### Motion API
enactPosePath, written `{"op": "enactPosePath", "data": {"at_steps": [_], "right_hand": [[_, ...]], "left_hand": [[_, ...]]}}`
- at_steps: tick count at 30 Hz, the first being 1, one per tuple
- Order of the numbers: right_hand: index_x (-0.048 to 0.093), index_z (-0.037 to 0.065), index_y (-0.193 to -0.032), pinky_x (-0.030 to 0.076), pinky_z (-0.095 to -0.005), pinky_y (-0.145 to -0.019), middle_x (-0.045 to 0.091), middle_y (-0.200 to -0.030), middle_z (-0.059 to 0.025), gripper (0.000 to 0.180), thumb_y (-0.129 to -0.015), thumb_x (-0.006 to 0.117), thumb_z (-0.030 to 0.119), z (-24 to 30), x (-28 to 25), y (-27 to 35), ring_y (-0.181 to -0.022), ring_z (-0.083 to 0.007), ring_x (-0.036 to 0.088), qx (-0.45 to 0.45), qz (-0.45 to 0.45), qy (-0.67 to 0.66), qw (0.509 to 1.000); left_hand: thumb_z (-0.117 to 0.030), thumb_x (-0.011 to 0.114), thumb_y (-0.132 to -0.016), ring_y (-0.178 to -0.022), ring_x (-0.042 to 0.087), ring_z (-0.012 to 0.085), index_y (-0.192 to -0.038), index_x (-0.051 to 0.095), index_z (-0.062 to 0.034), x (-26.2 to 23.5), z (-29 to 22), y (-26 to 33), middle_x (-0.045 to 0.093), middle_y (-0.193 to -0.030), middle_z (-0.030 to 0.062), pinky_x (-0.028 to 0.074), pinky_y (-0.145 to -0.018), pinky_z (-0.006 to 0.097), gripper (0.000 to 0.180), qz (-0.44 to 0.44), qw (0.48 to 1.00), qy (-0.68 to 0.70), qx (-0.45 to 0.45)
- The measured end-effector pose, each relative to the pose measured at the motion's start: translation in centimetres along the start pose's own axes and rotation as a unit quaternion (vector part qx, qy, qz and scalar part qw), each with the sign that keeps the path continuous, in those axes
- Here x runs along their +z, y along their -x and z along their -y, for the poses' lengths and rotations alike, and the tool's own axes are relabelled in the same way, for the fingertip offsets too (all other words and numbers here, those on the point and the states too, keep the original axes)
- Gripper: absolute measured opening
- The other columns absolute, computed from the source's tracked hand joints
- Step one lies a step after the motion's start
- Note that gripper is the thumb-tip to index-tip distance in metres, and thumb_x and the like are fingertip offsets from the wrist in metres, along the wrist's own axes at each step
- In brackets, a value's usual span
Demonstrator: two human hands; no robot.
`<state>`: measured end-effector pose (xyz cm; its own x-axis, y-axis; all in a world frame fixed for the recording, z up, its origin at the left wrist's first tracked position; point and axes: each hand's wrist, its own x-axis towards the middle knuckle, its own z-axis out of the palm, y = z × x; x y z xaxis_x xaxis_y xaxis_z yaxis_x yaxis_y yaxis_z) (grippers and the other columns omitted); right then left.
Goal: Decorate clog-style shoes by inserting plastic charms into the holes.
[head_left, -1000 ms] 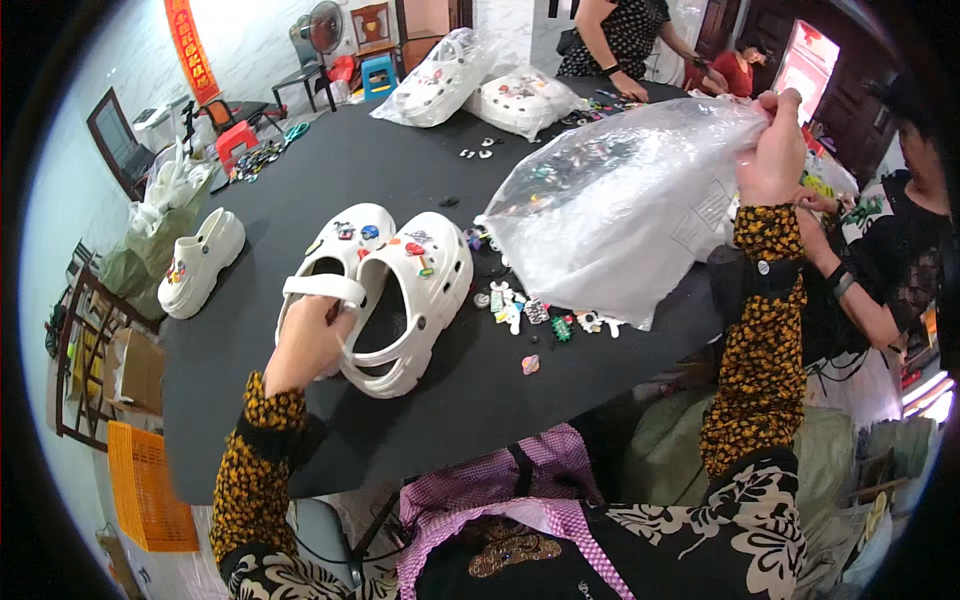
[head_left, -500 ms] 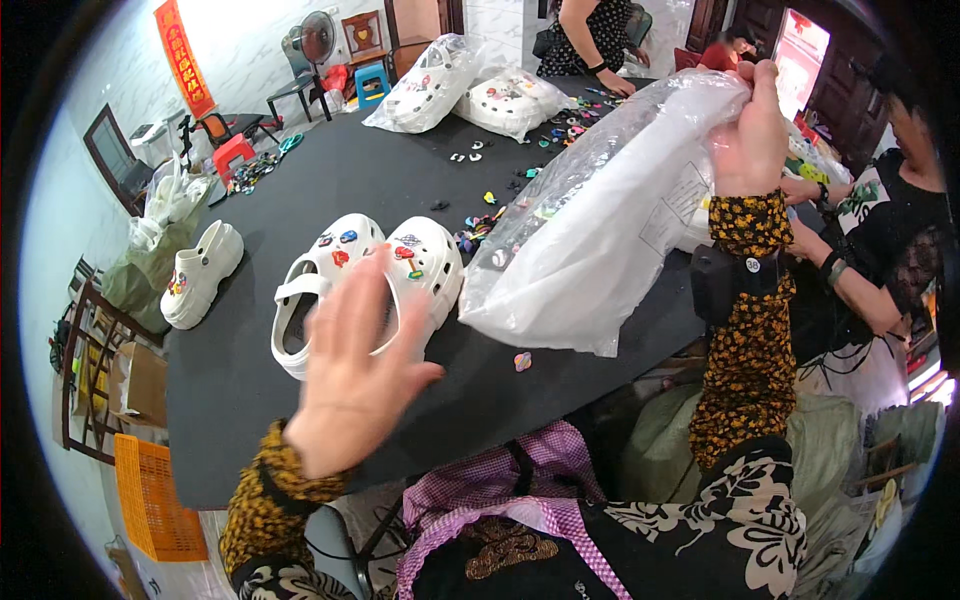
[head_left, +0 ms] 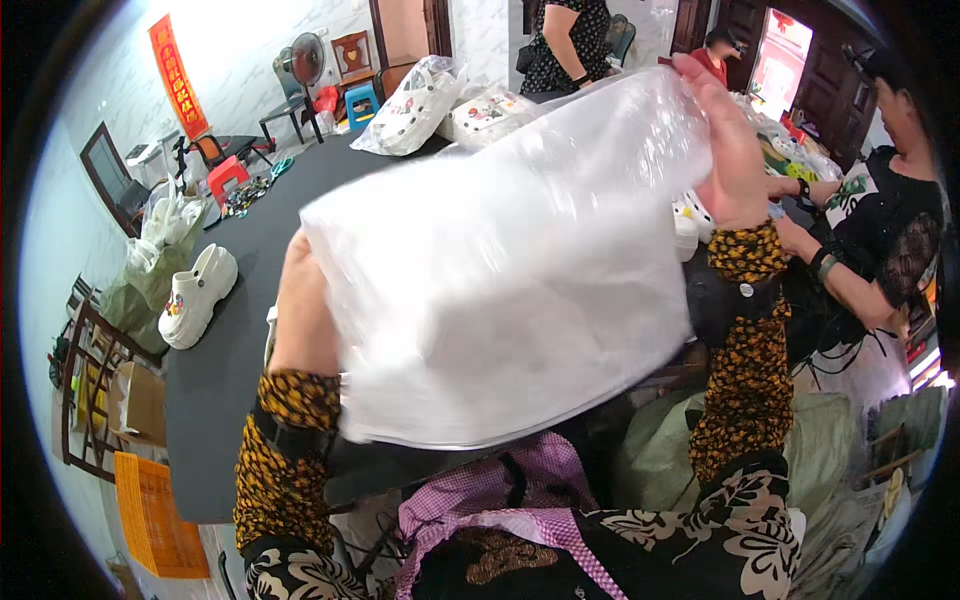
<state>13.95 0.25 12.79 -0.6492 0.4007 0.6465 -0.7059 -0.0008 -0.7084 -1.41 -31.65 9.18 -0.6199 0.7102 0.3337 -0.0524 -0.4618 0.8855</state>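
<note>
Between my hands a large clear-and-white plastic bag (head_left: 510, 280) is spread wide above the near part of the table, smeared a little by motion. My right hand (head_left: 732, 150) grips its upper right corner, fingers closed on the film. At the left edge, my left hand (head_left: 305, 315) is closed on the bag too, its fingertips partly behind the film. The bag covers nearly all of the pair of white clogs on the table; only a white sliver shows beside my left hand. Farther left stands a single white clog (head_left: 198, 297) with colourful charms.
Bagged white clogs (head_left: 412, 108) and another bagged pair (head_left: 488, 116) lie at the far side of the dark table (head_left: 240, 400). A co-worker (head_left: 885, 220) sits close on my right; another person (head_left: 572, 45) stands across. An orange plastic basket (head_left: 155, 515) is at the lower left.
My left hand has moved from above the pair of clogs to the bag's left edge and taken hold. The bag has swung left and spread out, now hiding the clogs and loose charms.
</note>
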Motion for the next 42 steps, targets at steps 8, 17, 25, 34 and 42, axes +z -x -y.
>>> {"op": "enactPosePath", "data": {"at_steps": [8,17,25,34,42], "right_hand": [[0.036,-0.003,-0.135,0.045,-0.0262,-0.085,0.060,-0.113,-0.0089,0.055,-0.091,0.057,0.024,-3.9,1.6,2.1,-0.102,-0.0106,0.055,0.081,0.074,0.232,0.966],[0.037,-0.003,-0.134,0.049,-0.0249,-0.073,0.065,-0.097,-0.0102,0.057,-0.078,0.050,-0.003,-3.9,1.2,2.7,-0.082,-0.0110,0.061,0.167,0.029,0.200,0.965],[0.056,0.004,-0.120,0.039,-0.0181,-0.063,0.058,-0.082,0.0028,0.038,-0.083,0.048,0.000,-4.5,-0.5,3.1,-0.068,-0.0026,0.048,0.070,0.052,0.427,0.900],[0.058,0.003,-0.113,0.041,-0.0178,-0.070,0.057,-0.087,0.0039,0.026,-0.088,0.052,0.005,-3.3,-1.1,3.8,-0.077,-0.0032,0.051,0.164,0.033,0.238,0.957],[0.058,0.001,-0.112,0.043,-0.0239,-0.084,0.057,-0.107,-0.0033,0.035,-0.079,0.067,0.006,-1.2,-0.6,4.9,-0.096,-0.0126,0.055,0.147,0.112,0.231,0.955]], "left_hand": [[-0.041,0.047,-0.095,-0.088,0.061,0.0118,-0.111,0.059,0.0034,-1.5,0.9,-1.0,0.064,-0.098,0.0070,0.048,-0.077,0.025,0.049,-0.121,0.981,-0.140,-0.052],[-0.037,0.047,-0.095,-0.102,0.061,0.0216,-0.121,0.052,-0.0001,-2.1,1.7,-0.3,0.062,-0.114,0.0110,0.048,-0.090,0.036,0.045,-0.104,0.972,0.090,-0.190],[-0.026,0.043,-0.096,-0.095,0.063,0.0207,-0.115,0.051,-0.0008,-5.4,2.3,0.0,0.063,-0.107,0.0089,0.050,-0.085,0.038,0.033,-0.118,0.971,0.089,-0.186],[-0.019,0.047,-0.096,-0.091,0.062,0.0212,-0.119,0.050,0.0017,-6.8,1.9,-0.8,0.061,-0.101,0.0098,0.051,-0.083,0.038,0.031,-0.161,0.976,0.026,-0.144],[-0.004,0.061,-0.082,-0.082,0.057,0.0117,-0.128,0.048,0.0004,-4.3,0.4,1.5,0.059,-0.096,0.0033,0.047,-0.074,0.026,0.048,-0.045,0.961,-0.267,-0.048]]}}
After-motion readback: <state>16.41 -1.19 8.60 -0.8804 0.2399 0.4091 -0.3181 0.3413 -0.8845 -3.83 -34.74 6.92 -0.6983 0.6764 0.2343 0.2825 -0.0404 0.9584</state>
